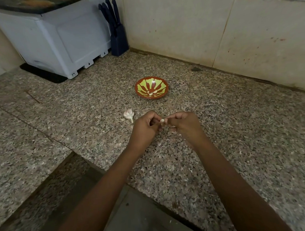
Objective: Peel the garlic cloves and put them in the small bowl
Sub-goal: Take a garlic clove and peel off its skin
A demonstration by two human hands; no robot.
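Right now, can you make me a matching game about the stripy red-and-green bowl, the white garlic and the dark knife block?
1. small red-and-green patterned bowl
2. white garlic bulb
3. tiny white garlic clove
4. dark blue knife block

A. pinched between left hand and right hand
B. in the back corner
C. holds peeled cloves
D. on the speckled granite counter, left of both hands

Pairs: 1-C, 2-D, 3-A, 4-B
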